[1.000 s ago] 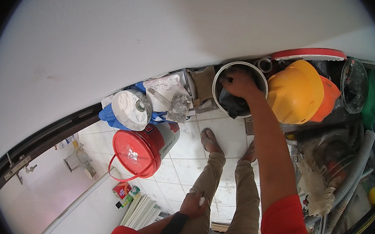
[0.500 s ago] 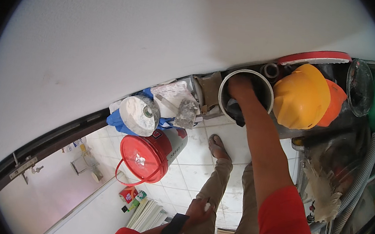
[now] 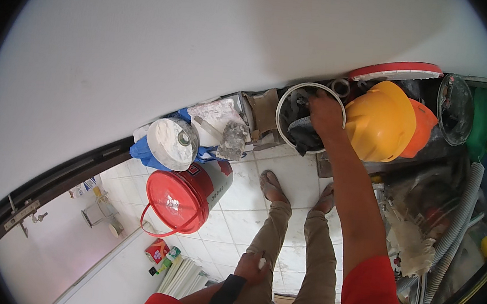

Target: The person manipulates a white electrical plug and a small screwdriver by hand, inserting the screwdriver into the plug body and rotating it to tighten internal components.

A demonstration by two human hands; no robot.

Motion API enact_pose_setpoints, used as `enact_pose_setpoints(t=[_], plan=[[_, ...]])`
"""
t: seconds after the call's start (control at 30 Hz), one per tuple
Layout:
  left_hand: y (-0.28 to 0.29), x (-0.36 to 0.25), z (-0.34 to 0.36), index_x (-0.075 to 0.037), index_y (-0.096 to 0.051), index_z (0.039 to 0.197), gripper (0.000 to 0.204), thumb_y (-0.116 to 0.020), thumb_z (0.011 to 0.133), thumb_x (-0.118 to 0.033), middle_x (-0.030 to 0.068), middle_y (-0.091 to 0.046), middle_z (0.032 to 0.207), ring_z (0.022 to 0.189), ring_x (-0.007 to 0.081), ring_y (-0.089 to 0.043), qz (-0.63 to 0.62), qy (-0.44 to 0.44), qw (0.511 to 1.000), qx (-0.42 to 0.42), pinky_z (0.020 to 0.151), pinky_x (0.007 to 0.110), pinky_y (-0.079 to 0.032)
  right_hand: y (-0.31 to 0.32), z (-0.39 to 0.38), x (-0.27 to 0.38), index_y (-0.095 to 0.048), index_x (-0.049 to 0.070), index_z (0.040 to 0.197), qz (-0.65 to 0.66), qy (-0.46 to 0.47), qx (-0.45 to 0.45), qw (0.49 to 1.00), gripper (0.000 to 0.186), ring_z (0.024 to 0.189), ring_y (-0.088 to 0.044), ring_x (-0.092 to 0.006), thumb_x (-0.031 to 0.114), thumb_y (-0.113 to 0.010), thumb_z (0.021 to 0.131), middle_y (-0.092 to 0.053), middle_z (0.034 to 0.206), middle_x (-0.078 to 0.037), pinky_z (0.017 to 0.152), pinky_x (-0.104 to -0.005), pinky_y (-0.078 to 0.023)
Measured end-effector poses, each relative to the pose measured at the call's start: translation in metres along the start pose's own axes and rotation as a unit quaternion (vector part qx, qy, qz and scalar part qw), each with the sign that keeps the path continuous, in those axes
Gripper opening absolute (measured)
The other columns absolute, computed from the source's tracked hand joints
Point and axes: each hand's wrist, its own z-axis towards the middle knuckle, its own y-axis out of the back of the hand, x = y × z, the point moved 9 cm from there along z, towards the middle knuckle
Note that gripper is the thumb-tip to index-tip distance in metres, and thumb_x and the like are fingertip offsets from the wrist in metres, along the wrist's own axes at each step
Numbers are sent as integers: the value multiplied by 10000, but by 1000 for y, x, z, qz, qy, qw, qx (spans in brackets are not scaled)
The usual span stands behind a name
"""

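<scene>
My right hand (image 3: pixel 325 114) reaches over the right side of an open round bucket (image 3: pixel 279 123) with a pale rim. Its fingers look bent, pointing down inside the rim; what they hold, if anything, is hidden. Dark items fill the bucket, among them a black cloth-like piece (image 3: pixel 305 135) hanging over the near rim. Low in front of my legs, my left hand (image 3: pixel 252 267) is closed around a small white object (image 3: pixel 261 263), too small to name.
Right of the bucket lie a yellow hard hat (image 3: pixel 380 123) and an orange one (image 3: pixel 421 130). To the left are a white powdery bowl (image 3: pixel 166 142), a dusty trowel (image 3: pixel 233 141) and a red-lidded pail (image 3: pixel 172 203). Grey corrugated hose (image 3: pixel 463 209) runs down the right side.
My right hand has shifted from deep inside the bucket up toward its right rim, baring more of the contents. Both feet now show as the view has moved slightly. My left hand keeps its white object.
</scene>
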Motion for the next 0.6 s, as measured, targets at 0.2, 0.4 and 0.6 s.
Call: enact_pose_setpoints(t=[0.2,0.4,0.6], plan=[[-6,8,0,-8,-624,1221,479,-633,895,-360,262,-672,930,909,429,-633,7,-14,1000,-14,833,507,-492,14,-24,2,-702,75,982,51,13,57,997,202,938,-675,-341,67,-573,826,-680,1008,-140,823,-456,-539],[-22,23,-1,-52,-613,1272,506,-627,896,-389,269,-666,1011,995,432,-615,14,24,999,22,889,504,-489,36,-44,1,-701,91,1005,65,78,123,987,168,927,-675,-323,109,-625,857,-684,970,-113,779,-461,-531],[-15,19,0,-63,-604,1295,528,-619,897,-409,270,-666,1024,1011,435,-614,18,27,999,24,907,502,-487,38,-67,9,-668,41,990,144,83,108,980,135,872,-665,-358,68,-654,859,-677,998,-134,757,-449,-534]])
